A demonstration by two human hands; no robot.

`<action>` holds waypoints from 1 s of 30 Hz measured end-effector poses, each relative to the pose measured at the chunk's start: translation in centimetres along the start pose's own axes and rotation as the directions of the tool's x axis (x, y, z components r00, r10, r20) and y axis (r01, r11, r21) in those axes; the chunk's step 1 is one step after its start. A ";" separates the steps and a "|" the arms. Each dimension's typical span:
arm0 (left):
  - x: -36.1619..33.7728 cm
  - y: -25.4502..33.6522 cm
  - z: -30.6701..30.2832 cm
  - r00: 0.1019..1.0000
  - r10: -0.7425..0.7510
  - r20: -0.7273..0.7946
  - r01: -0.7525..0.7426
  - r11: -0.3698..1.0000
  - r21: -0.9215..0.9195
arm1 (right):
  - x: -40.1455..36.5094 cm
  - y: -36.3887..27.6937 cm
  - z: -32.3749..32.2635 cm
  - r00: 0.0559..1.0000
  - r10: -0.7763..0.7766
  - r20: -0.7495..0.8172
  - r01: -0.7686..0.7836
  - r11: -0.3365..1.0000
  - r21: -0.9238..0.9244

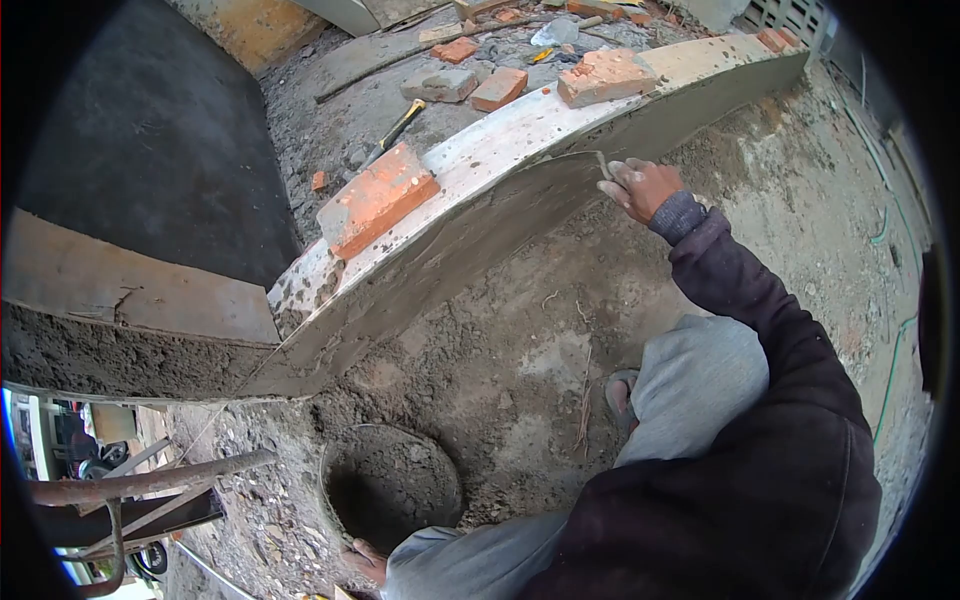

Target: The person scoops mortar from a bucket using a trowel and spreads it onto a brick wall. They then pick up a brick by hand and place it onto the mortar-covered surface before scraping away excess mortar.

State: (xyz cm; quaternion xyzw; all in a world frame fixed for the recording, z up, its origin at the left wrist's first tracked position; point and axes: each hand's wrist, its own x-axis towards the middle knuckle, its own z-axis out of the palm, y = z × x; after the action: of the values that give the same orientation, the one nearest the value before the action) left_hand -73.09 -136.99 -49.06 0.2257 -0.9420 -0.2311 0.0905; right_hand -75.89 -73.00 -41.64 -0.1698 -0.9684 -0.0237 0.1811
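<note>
My right hand (640, 187) is closed round the handle of a trowel (603, 165), at the upper edge of a low curved wall (500, 225) coated in wet grey mortar. The trowel's blade is hard to make out against the mortar. Low in the view, my left hand (366, 562) is beside the rim of a round bucket (455, 470) with mortar inside; my knee partly hides the hand, and its grip is unclear. A pale board (480, 160) runs along the wall's top, with a brick (378, 203) and a mortar-marked brick (607, 78) on it.
Behind the wall lie a hammer (400, 130), several loose bricks and rubble. A dark panel (140, 130) stands at the upper left. Rusty metal bars (150, 480) jut in at the lower left. A green hose (893, 380) lies on the right.
</note>
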 end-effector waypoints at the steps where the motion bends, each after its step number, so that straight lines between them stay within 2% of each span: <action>1: -0.1 -0.9 -0.1 1.000 -0.031 0.003 0.031 0.999 -0.026 | -0.7 0.5 -0.1 1.000 0.003 -0.018 -0.003 1.000 -0.012; 2: -0.3 -1.4 -0.3 0.998 -0.063 0.005 0.063 0.997 -0.052 | -1.5 1.2 -0.2 0.999 0.009 -0.034 -0.010 1.000 -0.025; 5: 0.2 -1.3 -0.3 1.000 -0.023 0.008 0.024 0.999 -0.022 | -4.5 4.3 -0.1 0.931 0.122 -0.345 -0.124 0.992 0.016; 7: 0.8 -0.8 -0.1 0.999 0.038 0.005 -0.038 0.999 -0.014 | -8.7 5.9 1.3 0.932 0.183 -0.313 -0.181 0.983 0.037; 8: 1.0 -0.6 -0.2 0.996 0.084 -0.001 -0.084 0.996 -0.007 | -11.7 6.4 2.7 0.956 0.247 -0.159 -0.252 0.968 -0.011; 9: 1.1 -0.5 -0.5 0.991 0.133 -0.005 -0.132 0.991 0.009 | -14.6 6.9 3.7 0.924 0.328 0.194 -0.320 0.945 -0.073; 10: 1.3 -0.9 -1.1 0.981 0.193 0.006 -0.193 0.981 0.016 | -17.0 8.2 4.3 0.677 0.393 0.622 -0.247 0.918 -0.312; 11: 1.4 -1.1 -1.7 0.976 0.212 0.054 -0.212 0.977 0.001 | -19.4 8.2 4.9 0.509 0.493 0.706 -0.367 0.866 -0.340; 12: 1.4 -1.0 -2.5 0.971 0.192 0.143 -0.189 0.981 -0.032 | -23.6 9.5 6.1 0.427 0.639 0.640 -0.567 0.740 -0.361; 14: 2.3 -1.2 -3.6 0.889 -0.012 0.457 0.108 0.977 -0.185 | -28.5 10.7 4.8 0.340 0.649 0.680 -0.597 0.708 -0.378; 15: 2.3 2.1 -4.8 0.840 0.019 0.542 0.042 0.994 -0.101 | -30.7 10.7 3.7 0.286 0.652 0.702 -0.615 0.687 -0.388; 16: 2.5 2.9 -4.4 0.805 0.139 0.576 0.096 0.929 -0.359 | -32.0 10.1 2.2 0.231 0.660 0.714 -0.635 0.659 -0.404; 18: 3.0 3.5 -4.0 0.773 0.121 0.622 0.042 0.970 -0.241 | -33.7 8.9 -1.5 0.130 0.663 0.738 -0.659 0.614 -0.435; 20: 3.5 4.5 -3.2 0.739 0.101 0.666 0.043 0.980 -0.196 | -32.7 6.9 -6.8 0.100 0.580 0.809 -0.644 0.657 -0.392; 21: 3.8 6.4 -3.5 0.747 0.122 0.653 -0.055 0.991 -0.122 | -31.2 5.6 -10.3 0.110 0.510 0.853 -0.632 0.698 -0.336; 23: 4.3 6.2 -2.1 0.756 0.022 0.654 -0.046 0.999 0.019 | -27.1 4.0 -17.9 0.164 0.343 0.925 -0.595 0.782 -0.185; 24: 3.6 9.8 -2.2 0.756 -0.076 0.650 -0.120 0.960 0.252 | -25.4 3.9 -21.3 0.200 0.279 0.939 -0.585 0.803 -0.114; 26: 1.6 14.7 -1.6 0.732 -0.064 0.679 -0.103 0.974 0.202 | -24.4 4.9 -27.0 0.192 0.296 0.936 -0.628 0.770 -0.115; 28: -0.3 18.5 -2.5 0.725 -0.104 0.680 -0.072 0.972 0.225 | -26.2 7.4 -30.5 0.049 0.479 0.877 -0.737 0.610 -0.292; 29: -1.0 19.5 -3.9 0.696 -0.155 0.701 0.004 0.977 0.211 | -27.0 8.3 -32.7 0.253 0.477 0.842 -0.723 0.672 -0.164; 30: -1.3 20.3 -5.4 0.667 -0.202 0.717 0.081 0.977 0.199 | -27.6 9.1 -34.1 0.178 0.527 0.831 -0.793 0.577 -0.196</action>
State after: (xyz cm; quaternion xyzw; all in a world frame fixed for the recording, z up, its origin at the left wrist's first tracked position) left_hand -78.25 -122.50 -34.73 0.1930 -0.8932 -0.2369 -0.3299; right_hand -36.97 -76.89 -19.83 -0.5373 -0.7443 0.2782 -0.2827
